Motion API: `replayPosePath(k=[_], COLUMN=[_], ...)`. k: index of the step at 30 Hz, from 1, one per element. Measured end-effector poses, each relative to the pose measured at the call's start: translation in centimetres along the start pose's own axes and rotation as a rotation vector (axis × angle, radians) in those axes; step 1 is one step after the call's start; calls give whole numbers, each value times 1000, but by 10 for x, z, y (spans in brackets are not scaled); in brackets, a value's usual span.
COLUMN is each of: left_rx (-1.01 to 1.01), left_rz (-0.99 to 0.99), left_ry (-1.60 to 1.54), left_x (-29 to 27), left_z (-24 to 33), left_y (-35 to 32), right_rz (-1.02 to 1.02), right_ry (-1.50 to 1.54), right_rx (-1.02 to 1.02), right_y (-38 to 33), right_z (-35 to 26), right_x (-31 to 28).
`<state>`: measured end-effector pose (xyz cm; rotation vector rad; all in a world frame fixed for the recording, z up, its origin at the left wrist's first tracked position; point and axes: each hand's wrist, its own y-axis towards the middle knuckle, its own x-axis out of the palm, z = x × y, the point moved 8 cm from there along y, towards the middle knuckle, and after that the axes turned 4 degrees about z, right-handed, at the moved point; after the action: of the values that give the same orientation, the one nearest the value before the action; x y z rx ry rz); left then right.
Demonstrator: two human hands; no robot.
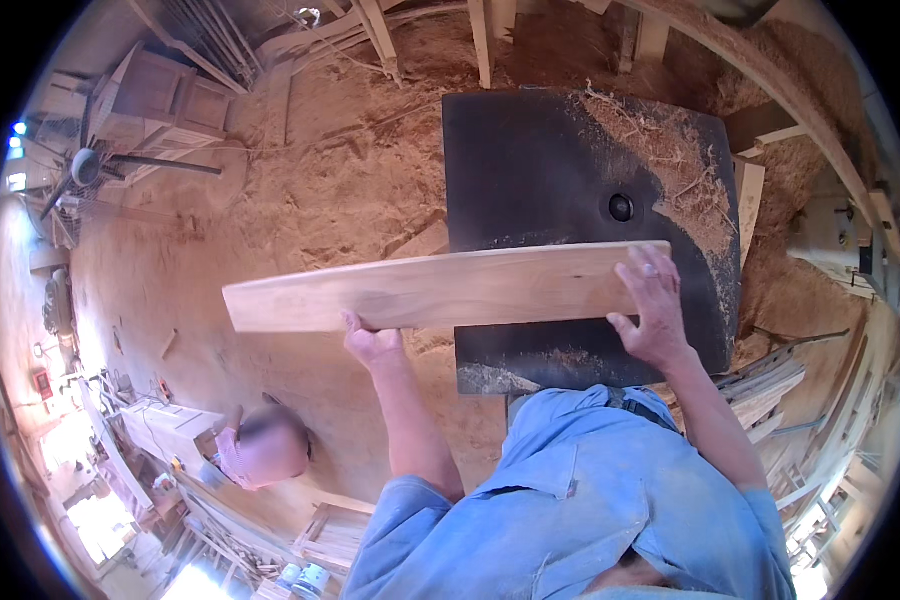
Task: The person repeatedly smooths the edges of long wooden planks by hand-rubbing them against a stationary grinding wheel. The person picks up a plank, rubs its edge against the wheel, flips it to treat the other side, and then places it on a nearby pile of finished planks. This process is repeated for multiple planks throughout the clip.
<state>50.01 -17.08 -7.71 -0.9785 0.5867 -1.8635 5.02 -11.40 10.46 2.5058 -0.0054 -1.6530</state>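
A long pale wooden board (pixel 450 288) is held level in front of me, broad side toward me. Its right part is over a dark machine table (pixel 530 170), and its left end sticks out past the table's left edge. My left hand (pixel 374 342) grips the lower edge left of the middle, thumb up on the near side, the other fingers mostly hidden beneath. At the right end, my right hand (pixel 654 305) clasps the board, fingers over its face and thumb near the lower edge. A round dark spindle (pixel 621 207) sits in a hole in the table, beyond the board.
Shavings and sawdust (pixel 685 165) lie on the table's far right. A standing fan (pixel 86 167) and a wooden cabinet (pixel 160 95) are at the far left. Another person (pixel 270 447) is at the lower left beside a workbench (pixel 170 430). Stacked timber (pixel 770 385) lies to the right.
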Motion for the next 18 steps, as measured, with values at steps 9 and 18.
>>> replayPosePath(k=[9,18], left_rx=[-119,-184], left_rz=[-301,-806], left_ry=[-197,228], left_x=[72,127], left_z=[-39,-161], left_y=[-89,-283], right_rz=[-176,403], right_ry=[171,484], right_rx=[417,830], right_y=[-80,-339], right_z=[46,103], right_x=[-54,-45])
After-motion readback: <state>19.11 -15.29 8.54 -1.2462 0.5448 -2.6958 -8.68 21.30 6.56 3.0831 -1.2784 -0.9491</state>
